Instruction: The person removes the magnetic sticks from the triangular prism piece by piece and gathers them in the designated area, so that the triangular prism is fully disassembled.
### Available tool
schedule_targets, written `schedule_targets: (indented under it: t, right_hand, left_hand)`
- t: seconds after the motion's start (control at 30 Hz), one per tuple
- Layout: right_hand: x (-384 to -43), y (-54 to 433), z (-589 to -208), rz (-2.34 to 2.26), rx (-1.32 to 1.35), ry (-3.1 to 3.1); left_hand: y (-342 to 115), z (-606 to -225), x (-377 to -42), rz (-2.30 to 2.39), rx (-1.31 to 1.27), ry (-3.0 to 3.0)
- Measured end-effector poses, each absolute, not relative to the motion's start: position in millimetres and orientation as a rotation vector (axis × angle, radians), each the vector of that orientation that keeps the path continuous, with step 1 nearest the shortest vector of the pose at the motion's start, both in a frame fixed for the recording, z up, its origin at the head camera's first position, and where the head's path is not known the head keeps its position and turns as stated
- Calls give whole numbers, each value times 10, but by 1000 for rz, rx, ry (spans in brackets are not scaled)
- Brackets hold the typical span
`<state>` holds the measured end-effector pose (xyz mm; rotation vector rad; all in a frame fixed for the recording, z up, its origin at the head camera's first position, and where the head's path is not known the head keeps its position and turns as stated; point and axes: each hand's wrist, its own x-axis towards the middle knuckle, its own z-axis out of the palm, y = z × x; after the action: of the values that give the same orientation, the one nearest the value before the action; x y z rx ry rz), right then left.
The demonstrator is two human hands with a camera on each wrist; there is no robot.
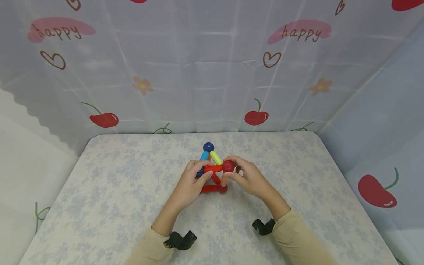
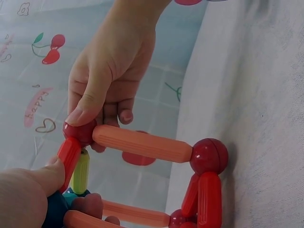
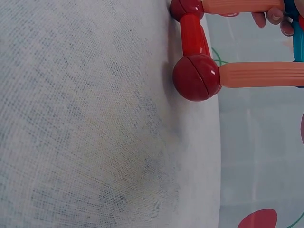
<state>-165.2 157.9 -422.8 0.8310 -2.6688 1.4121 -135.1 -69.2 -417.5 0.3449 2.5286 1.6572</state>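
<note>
A frame of magnetic building rods and balls stands on the table between my hands. Near its top left corner, my left hand (image 1: 188,186) pinches the red rod (image 1: 213,168) beside a blue ball (image 2: 56,210). The thumb and fingers of my right hand (image 1: 250,178) grip the red ball (image 1: 228,166) at the other end of that rod. An orange rod (image 2: 142,143) runs down from this ball to a lower red ball (image 2: 209,156). Behind them, a light-blue rod (image 1: 204,155) and a yellow-green rod (image 1: 216,157) meet at a dark-blue ball (image 1: 208,147).
Lower red rods (image 1: 209,188) join the balls at the table's surface. A pale patterned cloth covers the table (image 1: 126,191). Behind it hangs a curtain (image 1: 198,88) with printed cherries and hearts. Dark wrist mounts (image 1: 180,241) sit at both cuffs.
</note>
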Motion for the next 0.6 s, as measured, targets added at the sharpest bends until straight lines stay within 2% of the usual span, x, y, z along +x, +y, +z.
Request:
schedule_targets:
  t: [0.3, 0.6]
  right_hand:
    - [-1654, 1602, -4225, 1429, 794, -2665]
    - [-1737, 1853, -4163, 1331, 607, -2630]
  left_hand:
    - [-697, -4177, -1351, 1653, 351, 2540]
    - [-779, -4199, -1339, 1656, 289, 2591]
